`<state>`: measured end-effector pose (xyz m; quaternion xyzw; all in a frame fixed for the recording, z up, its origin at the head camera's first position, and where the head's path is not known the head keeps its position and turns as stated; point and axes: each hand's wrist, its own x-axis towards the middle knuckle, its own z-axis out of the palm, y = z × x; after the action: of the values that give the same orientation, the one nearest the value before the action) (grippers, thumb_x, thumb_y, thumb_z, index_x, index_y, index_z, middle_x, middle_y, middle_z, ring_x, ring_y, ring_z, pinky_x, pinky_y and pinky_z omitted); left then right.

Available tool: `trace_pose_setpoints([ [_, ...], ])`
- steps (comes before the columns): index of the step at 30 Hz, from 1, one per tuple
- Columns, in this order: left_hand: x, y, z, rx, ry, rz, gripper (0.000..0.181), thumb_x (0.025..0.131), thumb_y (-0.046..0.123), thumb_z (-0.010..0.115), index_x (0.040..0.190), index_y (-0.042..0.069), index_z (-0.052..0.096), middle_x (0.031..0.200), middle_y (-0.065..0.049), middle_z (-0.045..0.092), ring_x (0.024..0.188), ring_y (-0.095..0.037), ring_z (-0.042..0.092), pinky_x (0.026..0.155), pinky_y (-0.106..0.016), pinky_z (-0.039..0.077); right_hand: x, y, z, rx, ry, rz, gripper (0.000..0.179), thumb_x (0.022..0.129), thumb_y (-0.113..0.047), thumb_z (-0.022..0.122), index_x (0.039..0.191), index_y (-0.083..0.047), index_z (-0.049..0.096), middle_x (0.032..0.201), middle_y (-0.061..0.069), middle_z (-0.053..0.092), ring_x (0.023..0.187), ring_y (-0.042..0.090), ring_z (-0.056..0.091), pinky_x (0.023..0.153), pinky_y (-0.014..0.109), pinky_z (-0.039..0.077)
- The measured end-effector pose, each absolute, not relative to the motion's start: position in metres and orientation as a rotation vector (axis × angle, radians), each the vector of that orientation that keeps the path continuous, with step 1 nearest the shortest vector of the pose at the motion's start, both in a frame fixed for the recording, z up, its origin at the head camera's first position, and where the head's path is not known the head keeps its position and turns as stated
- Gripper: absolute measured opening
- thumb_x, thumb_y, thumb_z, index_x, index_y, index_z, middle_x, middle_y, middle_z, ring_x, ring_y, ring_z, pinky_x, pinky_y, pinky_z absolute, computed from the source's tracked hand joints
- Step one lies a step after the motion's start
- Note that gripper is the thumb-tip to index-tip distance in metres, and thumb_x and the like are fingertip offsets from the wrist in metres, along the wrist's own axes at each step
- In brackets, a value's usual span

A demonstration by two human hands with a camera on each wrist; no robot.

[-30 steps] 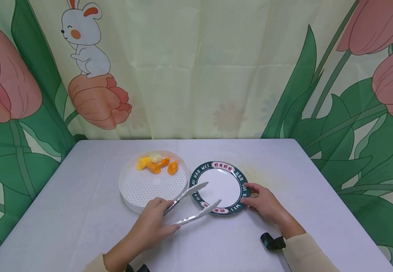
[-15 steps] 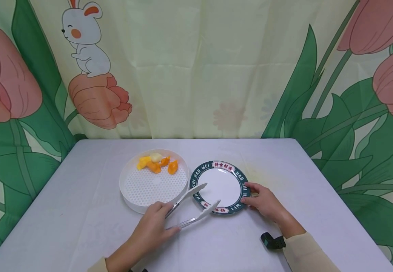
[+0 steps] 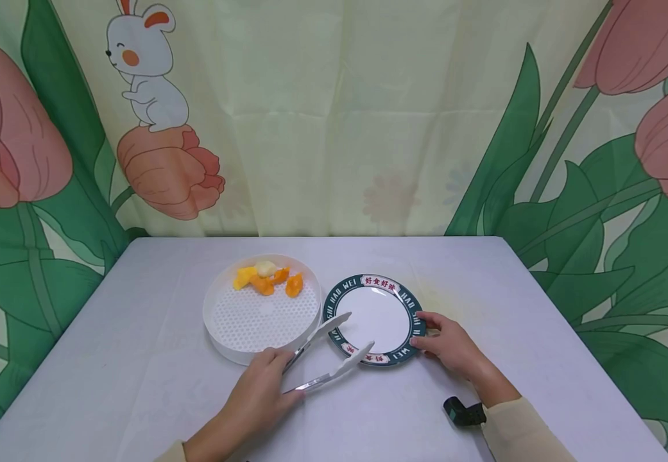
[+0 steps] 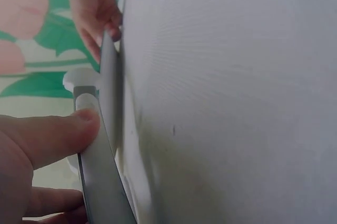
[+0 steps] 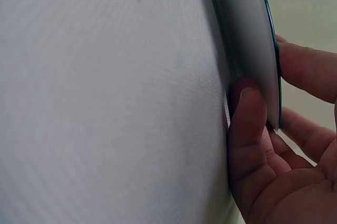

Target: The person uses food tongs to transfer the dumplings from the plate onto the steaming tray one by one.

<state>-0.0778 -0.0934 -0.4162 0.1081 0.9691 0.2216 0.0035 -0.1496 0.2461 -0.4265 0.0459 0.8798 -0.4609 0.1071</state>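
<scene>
My left hand (image 3: 258, 391) holds a pair of metal tongs (image 3: 322, 378) with pale tips, their arms spread apart. The thumb lies along one metal arm (image 4: 102, 166) in the left wrist view. Both tips hang over a round plate (image 3: 371, 317) with a white centre and a dark green lettered rim. My right hand (image 3: 449, 343) grips the right side of the rim, fingers and thumb around its edge; the right wrist view shows the plate (image 5: 253, 34) edge-on there. Left of the plate stands a round white tray (image 3: 253, 330) with a dimpled floor.
Several small yellow and orange pieces (image 3: 261, 284) and a cream one (image 3: 265, 268) lie at the tray's back. A white cloth covers the table (image 3: 154, 333). A printed curtain (image 3: 334, 128) hangs behind. A black device (image 3: 462, 411) sits at the right sleeve.
My left hand has drifted slightly right and toward the near edge, with the tongs still spread over the plate. The right hand, plate and tray look unmoved.
</scene>
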Motion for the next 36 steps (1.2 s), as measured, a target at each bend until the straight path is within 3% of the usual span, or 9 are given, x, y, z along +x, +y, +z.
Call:
trace_pose_setpoints([
  [16,-0.0725,-0.0938,-0.4178,0.384,3.073,0.679,0.067,0.071,0.031,0.092,0.125,0.001,0.065,0.111,-0.008,0.060,0.096,-0.020,0.056,0.084,-0.039,0.053,-0.1461,0.2476,-0.4266,0.130,2.586,-1.364,0.070,0.089,-0.019,0.077,0.148,-0.001,0.043,0.144,0.027,0.046,0.104,0.027,0.058,0.081,0.034,0.056],
  [24,-0.0750,-0.0933,-0.4182,0.361,3.086,0.710,0.067,0.072,0.032,0.091,0.125,0.002,0.066,0.113,-0.008,0.060,0.099,-0.021,0.057,0.086,-0.040,0.053,-0.1494,0.2478,-0.4255,0.128,2.591,-1.353,0.071,0.089,-0.020,0.077,0.148,-0.002,0.043,0.146,0.027,0.044,0.111,0.031,0.055,0.082,0.035,0.056],
  [36,-0.0803,-0.0861,-0.4174,0.313,3.088,0.688,0.069,0.071,0.035,0.091,0.127,0.002,0.066,0.109,-0.007,0.060,0.090,-0.018,0.053,0.079,-0.035,0.053,-0.1503,0.2475,-0.4280,0.130,2.597,-1.336,0.071,0.089,-0.021,0.077,0.149,-0.003,0.043,0.148,0.028,0.041,0.116,0.035,0.054,0.083,0.035,0.056],
])
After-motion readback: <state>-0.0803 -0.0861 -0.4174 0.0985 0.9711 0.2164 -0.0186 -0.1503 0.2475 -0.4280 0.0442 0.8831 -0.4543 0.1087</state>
